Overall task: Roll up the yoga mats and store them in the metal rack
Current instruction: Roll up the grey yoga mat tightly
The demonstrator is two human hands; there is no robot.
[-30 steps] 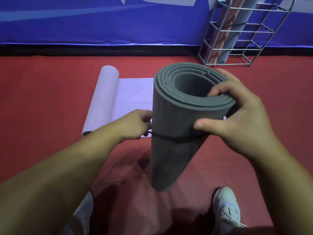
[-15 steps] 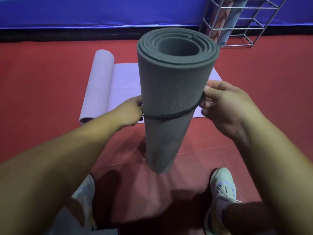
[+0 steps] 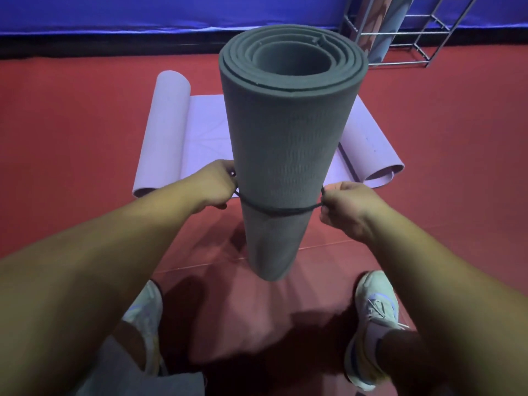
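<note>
Here the grey yoga mat point(image 3: 288, 144), fully rolled, stands upright on the red floor point(image 3: 71, 132) between the person's shoes. A dark cord point(image 3: 281, 210) girdles it about two-thirds of the way down. The left hand point(image 3: 215, 185) pinches the cord at the roll's left flank; the right hand point(image 3: 344, 205) pinches it at the right flank, fingers curled. A second earlier the right hand clasped the roll's top rim; it has since dropped to the cord, so both hands now draw the loop taut, and the roll stands more nearly vertical than before. This suggests the binding is nearly finished and carrying comes next. Behind the roll a lilac mat point(image 3: 205, 130) lies on the floor, curled only at both ends. The metal rack point(image 3: 423, 31) stands at the floor's far right edge against the blue wall, already holding rolled mats.
</note>
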